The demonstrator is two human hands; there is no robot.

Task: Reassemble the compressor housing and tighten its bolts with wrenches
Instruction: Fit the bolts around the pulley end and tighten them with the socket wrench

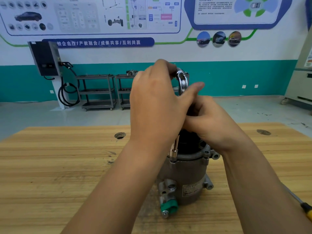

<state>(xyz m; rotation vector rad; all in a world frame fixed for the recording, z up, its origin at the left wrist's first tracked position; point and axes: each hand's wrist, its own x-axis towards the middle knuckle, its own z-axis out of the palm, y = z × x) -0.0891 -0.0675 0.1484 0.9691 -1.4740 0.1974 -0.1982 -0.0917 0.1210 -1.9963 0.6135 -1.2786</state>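
A grey metal compressor housing (184, 179) stands upright on the wooden table (59, 166), with a green cap (169, 207) at its lower front port. A chrome ratchet wrench (182, 81) stands almost upright above it; its socket extension (174, 152) sits on a bolt at the housing's top left rim. My left hand (157, 102) wraps around the wrench's upper part. My right hand (211, 122) closes on the wrench's shaft just above the housing's black top opening. The bolt itself is hidden under the socket.
A yellow-handled screwdriver (302, 205) lies at the table's right edge. Two round holes (120, 135) mark the tabletop. Grey shelf carts (98, 92) and a wall charger (45, 59) with cable stand behind, across the floor.
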